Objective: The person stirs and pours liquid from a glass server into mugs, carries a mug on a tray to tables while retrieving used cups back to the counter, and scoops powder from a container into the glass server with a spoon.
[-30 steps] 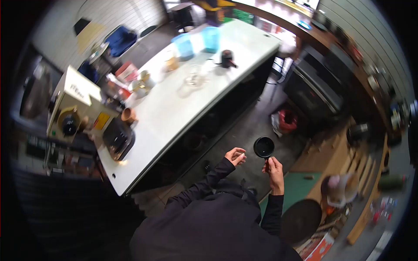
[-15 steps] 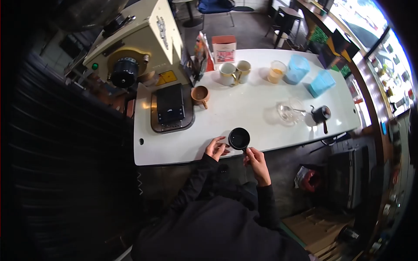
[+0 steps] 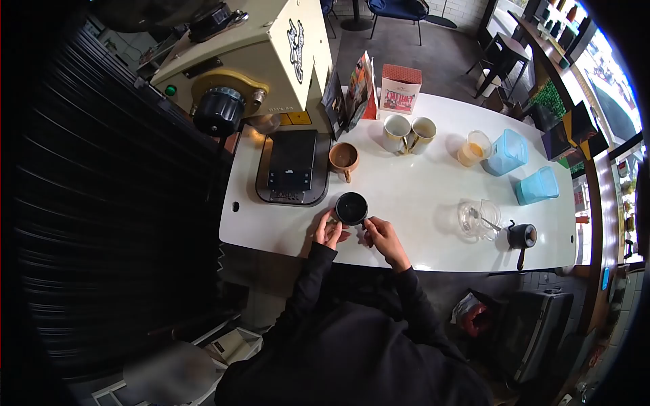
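A black cup (image 3: 351,209) with a dark interior is held over the front part of the white table. My right hand (image 3: 384,238) pinches its handle, which is mostly hidden by the fingers. Against the cup's lower left side, my left hand (image 3: 328,231) rests with curved fingers, steadying it. Just beyond the cup stands a brown mug (image 3: 344,158). To its left, a black scale (image 3: 292,162) with small lit marks sits on the base of the cream machine (image 3: 274,64).
Two mugs, a white mug (image 3: 395,133) and one beside it, stand farther back near a red-and-white box (image 3: 400,91). Rightward are a cup of orange-brown contents (image 3: 474,149), blue containers (image 3: 508,153), a glass vessel (image 3: 477,220) with a spoon and a small dark pot (image 3: 521,236).
The view has turned left, shifting the table rightward. The black cup and both hands have moved closer to the scale and brown mug. My left fingers have closed in on the cup's side.
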`<state>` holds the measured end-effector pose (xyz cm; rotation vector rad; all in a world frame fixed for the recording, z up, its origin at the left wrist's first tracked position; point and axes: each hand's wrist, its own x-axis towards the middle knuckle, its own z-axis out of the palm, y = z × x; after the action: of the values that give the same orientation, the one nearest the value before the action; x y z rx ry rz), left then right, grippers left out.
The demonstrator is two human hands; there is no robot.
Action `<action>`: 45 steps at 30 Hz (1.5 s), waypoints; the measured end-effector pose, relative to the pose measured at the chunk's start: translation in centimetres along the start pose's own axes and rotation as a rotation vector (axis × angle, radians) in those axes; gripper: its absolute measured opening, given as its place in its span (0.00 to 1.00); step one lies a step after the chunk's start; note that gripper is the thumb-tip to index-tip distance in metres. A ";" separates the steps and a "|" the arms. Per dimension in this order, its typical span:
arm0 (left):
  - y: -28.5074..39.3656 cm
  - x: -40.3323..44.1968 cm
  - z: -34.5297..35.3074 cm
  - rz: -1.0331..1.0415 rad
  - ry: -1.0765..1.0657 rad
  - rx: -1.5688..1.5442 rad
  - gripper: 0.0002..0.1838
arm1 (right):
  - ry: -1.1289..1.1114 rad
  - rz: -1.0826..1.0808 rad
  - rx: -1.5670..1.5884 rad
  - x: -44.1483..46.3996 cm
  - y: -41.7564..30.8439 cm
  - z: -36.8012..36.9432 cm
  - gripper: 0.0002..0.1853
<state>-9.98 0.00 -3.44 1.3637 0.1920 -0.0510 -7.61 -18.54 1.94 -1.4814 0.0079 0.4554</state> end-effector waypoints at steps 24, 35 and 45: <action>1.0 3.3 -1.9 -0.016 -0.017 0.057 0.34 | -0.022 0.043 0.027 4.6 -0.3 1.6 0.15; 2.1 4.0 -2.3 0.038 -0.082 0.090 0.37 | 0.048 -0.021 0.000 5.6 0.5 2.8 0.19; 3.7 3.8 -1.5 0.034 -0.005 -0.030 0.26 | 0.080 -0.018 0.048 4.6 0.1 2.8 0.13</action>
<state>-5.82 2.53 -0.83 1.3367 0.1648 -0.0232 -4.14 -14.49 0.87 -1.4508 0.0681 0.3790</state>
